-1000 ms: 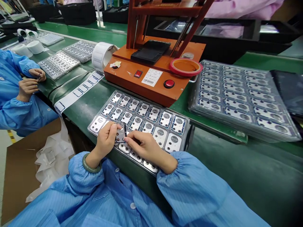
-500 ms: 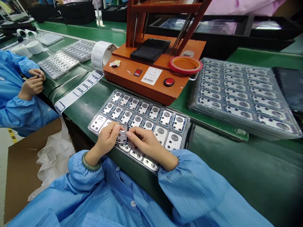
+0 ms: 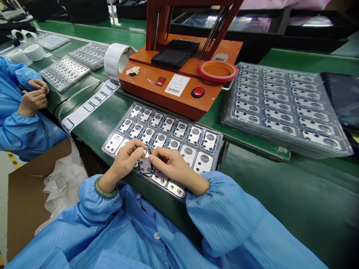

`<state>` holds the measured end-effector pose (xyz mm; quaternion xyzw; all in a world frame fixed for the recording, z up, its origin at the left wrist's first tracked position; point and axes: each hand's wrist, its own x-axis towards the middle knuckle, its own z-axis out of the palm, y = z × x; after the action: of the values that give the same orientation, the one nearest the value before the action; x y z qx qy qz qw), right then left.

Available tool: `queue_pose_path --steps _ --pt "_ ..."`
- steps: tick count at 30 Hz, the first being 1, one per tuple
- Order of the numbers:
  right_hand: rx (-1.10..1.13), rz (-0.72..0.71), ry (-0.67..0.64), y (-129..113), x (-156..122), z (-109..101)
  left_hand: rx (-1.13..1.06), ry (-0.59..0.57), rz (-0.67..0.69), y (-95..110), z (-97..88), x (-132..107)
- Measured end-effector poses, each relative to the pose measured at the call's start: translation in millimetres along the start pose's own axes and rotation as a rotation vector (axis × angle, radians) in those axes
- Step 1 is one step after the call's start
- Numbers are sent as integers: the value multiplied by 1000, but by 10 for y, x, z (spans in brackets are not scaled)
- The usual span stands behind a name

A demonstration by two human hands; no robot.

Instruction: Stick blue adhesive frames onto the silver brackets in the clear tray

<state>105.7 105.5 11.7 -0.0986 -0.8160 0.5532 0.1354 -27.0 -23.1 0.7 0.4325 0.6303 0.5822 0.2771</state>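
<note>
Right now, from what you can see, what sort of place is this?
Probably a factory assembly line: a green workbench, a tray of identical metal plates, and an orange press.

Our bare left hand [image 3: 125, 163] and bare right hand [image 3: 174, 168] pinch inward, fingertips nearly meeting, both wrists held low.

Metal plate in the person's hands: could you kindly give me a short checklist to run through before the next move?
1. Grip: left hand and right hand both pinch the dark-framed metal plate: ok.
2. Plate clear of the clear plastic tray beneath it: cannot tell.
3. Plate's surface free of scratches: cannot tell, fingers cover part of it.
4. Remaining metal plates seated in the tray's pockets: ok.
5. Green bangle off the tray: ok.
</note>
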Motion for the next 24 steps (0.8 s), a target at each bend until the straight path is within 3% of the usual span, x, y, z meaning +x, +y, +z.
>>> queue_pose_path --steps 9,16,24 --pt "37 18 -41 -3 7 3 9 55 -103 48 14 21" --pt "89 54 -25 -27 9 -6 -146 -24 -33 -2 -50 39" --pt "105 59 -37 -18 6 -2 -196 -38 -48 -29 -64 38"
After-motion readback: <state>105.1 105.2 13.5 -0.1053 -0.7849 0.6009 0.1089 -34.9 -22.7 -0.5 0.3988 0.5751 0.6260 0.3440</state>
